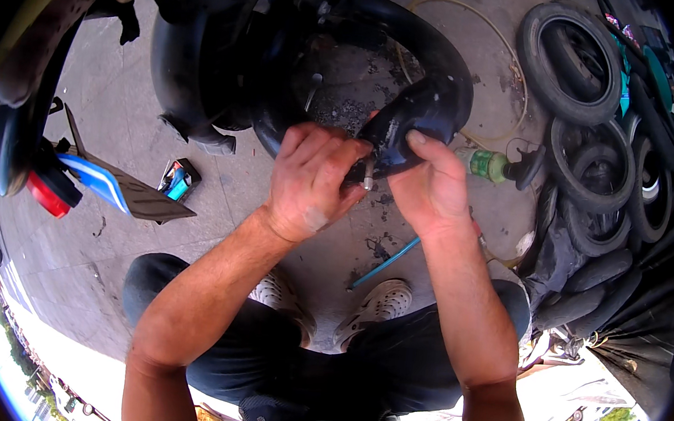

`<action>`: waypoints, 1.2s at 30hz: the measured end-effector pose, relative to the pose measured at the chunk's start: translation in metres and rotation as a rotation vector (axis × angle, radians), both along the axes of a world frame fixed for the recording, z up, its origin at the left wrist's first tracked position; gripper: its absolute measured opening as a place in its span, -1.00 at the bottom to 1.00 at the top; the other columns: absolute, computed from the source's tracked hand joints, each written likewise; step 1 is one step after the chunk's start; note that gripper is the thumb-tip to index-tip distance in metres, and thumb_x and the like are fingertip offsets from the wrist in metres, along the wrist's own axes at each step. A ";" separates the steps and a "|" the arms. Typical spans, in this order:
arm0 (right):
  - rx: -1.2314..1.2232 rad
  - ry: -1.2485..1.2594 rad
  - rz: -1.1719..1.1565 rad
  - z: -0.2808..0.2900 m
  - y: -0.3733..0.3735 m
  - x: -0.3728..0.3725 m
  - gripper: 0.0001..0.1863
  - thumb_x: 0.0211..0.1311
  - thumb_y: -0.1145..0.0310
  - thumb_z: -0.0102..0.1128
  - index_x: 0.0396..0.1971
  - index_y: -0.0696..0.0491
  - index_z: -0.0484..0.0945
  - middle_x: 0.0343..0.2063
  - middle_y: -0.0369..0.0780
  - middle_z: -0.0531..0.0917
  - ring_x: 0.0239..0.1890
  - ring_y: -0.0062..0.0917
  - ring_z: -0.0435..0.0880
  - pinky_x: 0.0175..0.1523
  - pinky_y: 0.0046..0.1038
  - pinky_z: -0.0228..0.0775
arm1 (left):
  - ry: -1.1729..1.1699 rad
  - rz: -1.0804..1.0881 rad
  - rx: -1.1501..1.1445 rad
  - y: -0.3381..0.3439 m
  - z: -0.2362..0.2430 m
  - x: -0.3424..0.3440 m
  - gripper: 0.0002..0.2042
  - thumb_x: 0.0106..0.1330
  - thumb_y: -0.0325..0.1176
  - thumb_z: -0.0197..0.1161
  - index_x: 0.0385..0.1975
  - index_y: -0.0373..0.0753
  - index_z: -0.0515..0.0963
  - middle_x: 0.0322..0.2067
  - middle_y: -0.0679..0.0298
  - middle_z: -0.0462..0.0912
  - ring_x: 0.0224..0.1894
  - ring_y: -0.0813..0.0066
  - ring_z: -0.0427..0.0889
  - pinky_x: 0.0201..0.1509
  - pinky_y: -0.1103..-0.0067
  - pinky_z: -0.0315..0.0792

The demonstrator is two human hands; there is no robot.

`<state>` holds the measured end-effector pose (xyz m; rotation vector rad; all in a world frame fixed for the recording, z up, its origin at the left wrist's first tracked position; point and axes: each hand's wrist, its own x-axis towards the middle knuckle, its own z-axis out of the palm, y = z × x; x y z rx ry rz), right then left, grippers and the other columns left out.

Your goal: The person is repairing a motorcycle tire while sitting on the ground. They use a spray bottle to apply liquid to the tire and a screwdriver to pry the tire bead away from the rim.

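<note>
A shiny black inner tube (442,67) forms a loose ring in front of me, with a metal valve stem (368,177) pointing toward me. My left hand (316,173) is closed on the tube just left of the valve, fingers curled by the stem. My right hand (432,179) grips the tube right of the valve, thumb on top; its other fingers are mostly hidden. A green spray bottle (485,163) with a black top is beside my right hand. A blue hose (385,261) lies on the ground below my hands.
A black vehicle's rear wheel area (182,53) stands upper left; a blue-and-red vehicle part (99,178) juts in at left. A small toolbox (179,181) sits on the ground (107,271). Stacked tyres (563,102) crowd the right. A yellow hose (509,77) curves behind the tube.
</note>
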<state>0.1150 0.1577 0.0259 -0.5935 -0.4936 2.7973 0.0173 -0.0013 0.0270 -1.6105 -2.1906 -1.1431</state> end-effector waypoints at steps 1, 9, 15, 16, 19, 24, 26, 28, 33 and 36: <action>0.002 -0.001 -0.002 0.001 0.000 -0.001 -0.63 0.27 0.50 0.20 0.08 0.17 0.57 0.03 -0.13 0.69 0.16 -0.33 0.61 0.40 -0.25 0.32 | 0.002 0.008 0.005 0.000 0.000 0.000 -0.32 -0.25 -0.43 0.52 0.04 -0.22 0.49 -0.28 0.28 0.61 -0.21 0.24 0.60 0.04 0.28 0.38; 0.044 -0.045 -0.009 -0.003 -0.001 0.002 -0.55 0.27 0.45 0.19 0.17 0.20 0.49 0.09 -0.08 0.64 0.22 -0.26 0.56 0.43 -0.19 0.28 | 0.097 -0.053 0.032 0.001 -0.004 -0.004 -0.38 -0.16 -0.42 0.49 0.06 -0.16 0.53 -0.35 0.31 0.57 -0.23 0.29 0.60 -0.02 0.33 0.38; 0.002 -0.054 0.003 0.001 0.000 0.001 -0.63 0.24 0.52 0.24 0.07 0.12 0.58 -0.01 -0.23 0.70 0.11 -0.42 0.62 0.36 -0.30 0.35 | 0.012 -0.009 0.051 0.001 -0.004 0.000 -0.40 -0.17 -0.42 0.54 -0.02 -0.20 0.49 -0.29 0.26 0.62 -0.22 0.24 0.61 0.00 0.30 0.39; 0.011 -0.050 0.001 0.000 0.000 0.001 -0.62 0.25 0.50 0.23 0.09 0.15 0.56 0.01 -0.18 0.69 0.15 -0.37 0.61 0.39 -0.27 0.33 | -0.010 0.006 0.044 0.001 -0.003 0.000 -0.40 -0.18 -0.42 0.55 -0.03 -0.20 0.47 -0.28 0.24 0.64 -0.22 0.23 0.62 0.00 0.29 0.39; 0.035 -0.042 0.000 -0.001 0.000 0.003 -0.57 0.25 0.45 0.22 0.13 0.20 0.52 0.07 -0.07 0.66 0.21 -0.27 0.59 0.43 -0.20 0.29 | -0.025 0.005 0.072 -0.001 -0.009 -0.001 -0.36 -0.22 -0.40 0.59 -0.05 -0.22 0.44 -0.23 0.20 0.67 -0.21 0.19 0.62 0.02 0.27 0.39; -0.009 -0.056 -0.004 0.000 0.002 0.003 -0.63 0.25 0.54 0.23 0.08 0.12 0.57 -0.01 -0.22 0.69 0.10 -0.41 0.64 0.33 -0.29 0.39 | -0.017 0.012 0.083 0.001 -0.012 0.000 -0.39 -0.17 -0.38 0.61 -0.06 -0.22 0.43 -0.22 0.19 0.67 -0.21 0.19 0.62 0.00 0.28 0.39; -0.010 -0.051 -0.003 0.000 0.003 0.003 -0.63 0.25 0.55 0.22 0.08 0.12 0.56 -0.01 -0.22 0.69 0.10 -0.41 0.63 0.33 -0.28 0.39 | -0.017 0.016 0.084 0.001 -0.012 0.001 -0.39 -0.15 -0.36 0.62 -0.06 -0.22 0.43 -0.22 0.19 0.67 -0.22 0.19 0.62 0.00 0.28 0.38; -0.004 -0.048 -0.002 0.000 0.004 0.003 -0.62 0.25 0.56 0.22 0.08 0.12 0.56 0.00 -0.22 0.69 0.10 -0.41 0.63 0.34 -0.28 0.39 | -0.020 0.018 0.080 0.001 -0.011 0.001 -0.38 -0.15 -0.34 0.63 -0.06 -0.22 0.43 -0.22 0.20 0.67 -0.22 0.20 0.62 -0.01 0.29 0.38; 0.025 -0.050 -0.008 0.001 0.004 0.004 -0.61 0.25 0.56 0.23 0.10 0.12 0.56 0.00 -0.23 0.68 0.10 -0.42 0.63 0.35 -0.30 0.38 | 0.013 0.035 0.034 0.004 -0.001 0.002 -0.38 -0.17 -0.32 0.64 -0.05 -0.22 0.48 -0.27 0.25 0.67 -0.25 0.23 0.63 -0.03 0.31 0.38; 0.026 -0.046 0.002 0.002 0.005 0.005 -0.60 0.24 0.56 0.24 0.11 0.12 0.55 0.00 -0.24 0.68 0.11 -0.43 0.62 0.35 -0.31 0.37 | 0.040 0.021 0.055 0.006 -0.002 0.002 -0.42 -0.19 -0.33 0.63 -0.09 -0.21 0.53 -0.32 0.27 0.65 -0.28 0.26 0.62 -0.04 0.33 0.38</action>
